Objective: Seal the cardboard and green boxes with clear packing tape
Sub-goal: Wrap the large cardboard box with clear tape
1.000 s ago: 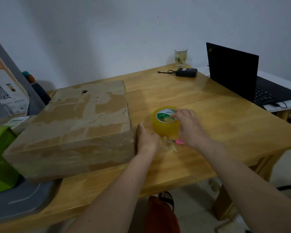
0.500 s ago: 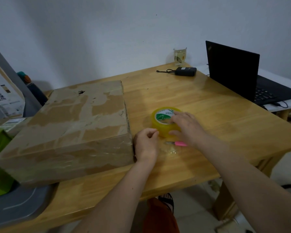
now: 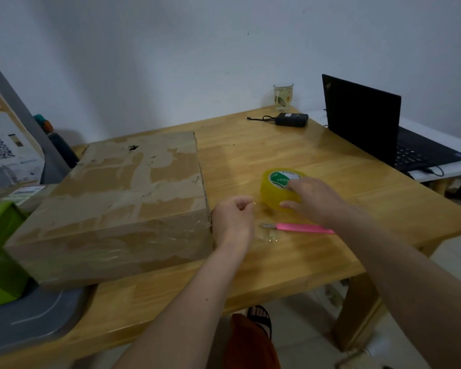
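Table: wooden, fills the middle of the frame from lower left to right edge.
Cardboard box: large, flat, left of centre on the table; its top is patchy where paper has torn away, and shiny clear tape wraps its near side.
Laptop: black, open, at the right, on a white surface beside the table.
Green box: at the left edge, partly cut off, touching the cardboard box's left end.
Right hand: centre right, on the tape roll; fingers curled over its top and near side, thumb against the lower wall.
Left hand: centre, just beside the cardboard box's right corner; fingers curled in, fingertips pinched together on a thin strip of clear tape that is barely visible.
Tape roll: yellowish, green-and-white label on the core, lying flat right of the box.
Charger: black, with cable, upper centre right.
Glass: by the wall, behind the charger.
Pink cutter: lies on the table below the roll, between the two wrists.
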### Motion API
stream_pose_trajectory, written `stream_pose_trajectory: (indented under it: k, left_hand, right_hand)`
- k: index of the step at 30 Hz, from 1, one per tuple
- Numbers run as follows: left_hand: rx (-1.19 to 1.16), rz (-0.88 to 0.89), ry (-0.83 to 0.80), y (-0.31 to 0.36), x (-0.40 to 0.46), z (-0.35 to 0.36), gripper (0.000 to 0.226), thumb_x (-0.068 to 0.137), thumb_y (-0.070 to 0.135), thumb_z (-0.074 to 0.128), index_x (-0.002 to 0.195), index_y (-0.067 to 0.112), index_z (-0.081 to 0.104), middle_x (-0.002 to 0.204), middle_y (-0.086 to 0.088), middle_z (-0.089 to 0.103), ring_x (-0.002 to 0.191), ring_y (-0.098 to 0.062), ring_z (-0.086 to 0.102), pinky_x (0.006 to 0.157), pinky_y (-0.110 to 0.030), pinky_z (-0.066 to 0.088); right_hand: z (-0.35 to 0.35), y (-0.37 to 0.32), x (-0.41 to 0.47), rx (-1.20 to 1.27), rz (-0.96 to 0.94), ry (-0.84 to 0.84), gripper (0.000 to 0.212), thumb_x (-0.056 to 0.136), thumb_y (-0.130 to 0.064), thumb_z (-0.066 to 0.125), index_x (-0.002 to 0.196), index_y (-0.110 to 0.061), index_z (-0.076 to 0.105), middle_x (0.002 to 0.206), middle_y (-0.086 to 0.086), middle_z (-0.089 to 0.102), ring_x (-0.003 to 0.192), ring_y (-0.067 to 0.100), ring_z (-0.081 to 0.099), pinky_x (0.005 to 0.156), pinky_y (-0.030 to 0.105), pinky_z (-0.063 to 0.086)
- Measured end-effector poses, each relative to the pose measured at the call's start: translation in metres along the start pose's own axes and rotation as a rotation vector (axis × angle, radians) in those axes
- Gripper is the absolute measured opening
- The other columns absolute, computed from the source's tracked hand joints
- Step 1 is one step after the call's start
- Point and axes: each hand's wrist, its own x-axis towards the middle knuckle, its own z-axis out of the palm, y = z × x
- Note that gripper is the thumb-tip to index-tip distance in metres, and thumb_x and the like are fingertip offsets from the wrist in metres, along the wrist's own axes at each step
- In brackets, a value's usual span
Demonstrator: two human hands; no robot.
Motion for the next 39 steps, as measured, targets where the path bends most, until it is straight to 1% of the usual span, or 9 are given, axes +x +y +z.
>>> stream_pose_trajectory:
  k: [3, 6, 10, 16, 20, 26, 30, 34, 39]
  left_hand:
    - [0.025, -0.028, 0.023, 0.0, 0.0, 0.0, 0.022, 0.094, 0.013, 0.062, 0.113, 0.016, 0.072, 0.109, 0.004, 0.072, 0.102, -0.014, 0.065, 0.093, -0.029, 0.051]
    - [0.038, -0.047, 0.012, -0.001, 0.001, 0.0, 0.032, 0.089, 0.012, 0.068, 0.12, 0.016, 0.065, 0.092, 0.007, 0.069, 0.096, -0.017, 0.066, 0.089, -0.032, 0.052]
    - [-0.041, -0.062, -0.107, 0.003, -0.016, 0.004, 0.017, 0.084, 0.012, 0.076, 0.076, 0.025, 0.069, 0.077, 0.01, 0.067, 0.078, -0.009, 0.066, 0.071, -0.02, 0.051]
    - [-0.098, -0.009, 0.023, -0.012, -0.019, -0.009, 0.018, 0.088, 0.013, 0.071, 0.08, 0.028, 0.069, 0.08, 0.013, 0.068, 0.079, 0.0, 0.063, 0.072, -0.011, 0.046]
    - [-0.088, 0.011, 0.088, -0.016, -0.017, -0.008, 0.018, 0.097, 0.011, 0.057, 0.097, 0.02, 0.072, 0.096, 0.005, 0.071, 0.091, -0.009, 0.066, 0.085, -0.021, 0.05]
    - [0.026, 0.013, -0.008, -0.028, -0.019, -0.006, 0.027, 0.1, 0.013, 0.051, 0.12, 0.015, 0.068, 0.117, 0.005, 0.068, 0.104, -0.004, 0.057, 0.089, -0.014, 0.039]
    - [-0.018, 0.005, -0.06, -0.03, -0.013, -0.004, 0.029, 0.099, 0.009, 0.052, 0.125, 0.011, 0.063, 0.122, 0.0, 0.066, 0.113, -0.012, 0.059, 0.092, -0.016, 0.038]
    - [-0.013, 0.001, -0.074, -0.032, -0.012, -0.002, 0.029, 0.098, 0.008, 0.052, 0.126, 0.01, 0.06, 0.123, -0.002, 0.064, 0.113, -0.015, 0.059, 0.09, -0.017, 0.038]
    - [-0.013, 0.001, -0.065, -0.029, -0.013, -0.001, 0.03, 0.097, 0.01, 0.052, 0.126, 0.008, 0.059, 0.124, -0.004, 0.064, 0.115, -0.019, 0.059, 0.093, -0.021, 0.04]
  right_hand:
    - [-0.002, 0.014, -0.004, -0.018, -0.027, -0.089, 0.052, 0.093, -0.032, 0.061, 0.141, -0.021, 0.042, 0.145, 0.003, 0.044, 0.136, 0.019, 0.035, 0.117, 0.038, 0.019]
    - [-0.003, 0.027, -0.004, -0.015, 0.01, -0.06, 0.052, 0.092, -0.035, 0.061, 0.14, -0.022, 0.045, 0.144, 0.005, 0.045, 0.136, 0.02, 0.035, 0.116, 0.037, 0.016]
    - [-0.002, 0.024, 0.012, -0.009, 0.081, -0.021, 0.053, 0.091, -0.039, 0.062, 0.14, -0.022, 0.048, 0.143, 0.006, 0.048, 0.138, 0.021, 0.034, 0.116, 0.037, 0.015]
    - [0.0, 0.009, 0.031, 0.084, 0.077, -0.072, 0.055, 0.088, -0.037, 0.067, 0.138, -0.021, 0.051, 0.141, 0.005, 0.05, 0.136, 0.025, 0.033, 0.112, 0.032, 0.017]
    - [0.005, 0.018, 0.028, 0.074, 0.088, -0.101, 0.049, 0.092, -0.025, 0.063, 0.139, -0.025, 0.049, 0.147, 0.001, 0.043, 0.141, 0.022, 0.027, 0.118, 0.042, 0.009]
    - [0.018, 0.015, 0.022, 0.155, 0.171, 0.072, 0.046, 0.092, -0.022, 0.062, 0.137, -0.02, 0.051, 0.144, 0.007, 0.044, 0.14, 0.024, 0.029, 0.117, 0.043, 0.015]
    - [0.014, 0.0, 0.005, 0.149, 0.026, 0.229, 0.028, 0.087, -0.013, 0.068, 0.114, -0.01, 0.062, 0.117, 0.009, 0.058, 0.118, 0.027, 0.049, 0.097, 0.036, 0.035]
    - [0.017, -0.007, -0.017, 0.108, 0.02, -0.139, 0.026, 0.089, -0.03, 0.067, 0.109, -0.015, 0.064, 0.111, 0.003, 0.052, 0.107, 0.021, 0.051, 0.088, 0.033, 0.044]
    - [0.017, 0.001, -0.024, 0.126, -0.047, -0.205, 0.022, 0.085, -0.039, 0.072, 0.095, -0.021, 0.069, 0.092, -0.005, 0.054, 0.09, 0.015, 0.053, 0.071, 0.025, 0.041]
